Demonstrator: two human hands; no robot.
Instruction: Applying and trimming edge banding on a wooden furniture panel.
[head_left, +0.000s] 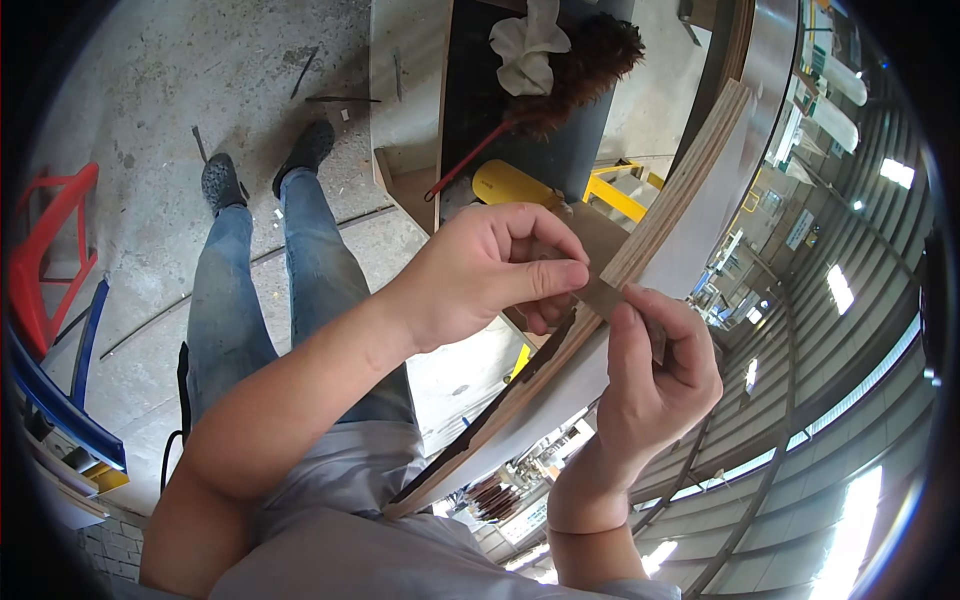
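A thin, flat grey-brown strip (601, 298) spans the gap between my two hands, against the layered edge of a plywood board (680, 185). My left hand (490, 262) pinches one end between thumb and fingers. The other end is in the closed thumb and fingers of my right hand (660, 365), beside the board's white face. Whether the strip is metal or another material, I cannot make out. Along the board's edge nearer my body runs a ragged dark band (520, 385). Beyond my hands the edge shows bare, pale wood layers.
Past the board lie a feather duster (585, 75) with a red handle, a white cloth glove (528, 45) and a yellow cylinder (515, 184). A yellow frame (615, 193) stands nearby. At left are a red plastic stool (45, 260) and blue metal bars (75, 400). Thin strips litter the concrete floor (150, 80).
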